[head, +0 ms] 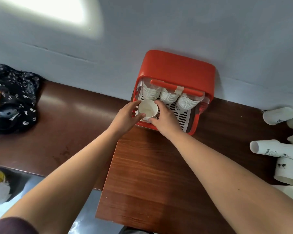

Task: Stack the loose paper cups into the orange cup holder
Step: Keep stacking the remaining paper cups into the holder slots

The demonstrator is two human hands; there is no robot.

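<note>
While three stacks [169, 97] of cups already lie side by side in the holder [176, 66], which stands at the back edge of the tabletop [150, 166] against the wall [176, 22], we judge the task well under way but not finished. We have one cup [148, 108] in both hands. Our left hand [125, 118] curls round its left side, with the thumb at the near rim, and our right hand [166, 119] pinches its right side, so both hands are clamped on the same cup and close together. The cup is over the holder's front left corner, just in front of the left stack, with its open mouth turned up towards us. We cannot tell whether it touches that stack or the white slotted tray [179, 115] beneath it. As we read it, this cup is about to be added to the left stack but has not yet nested there. What is left lies along the right edge of the tabletop. The loose cups [277, 150] sit there in a scatter well apart from the holder, some on their sides, some mouth down and a few pushed into one another. The group runs out of view, so we cannot say how many are left. Each of those has yet to be brought across and pressed into a stack. A dark patterned bag [12, 98] rests at the left edge and plays no part. By our estimate, a good share of the cups are stowed and a smaller share is waiting.
</note>
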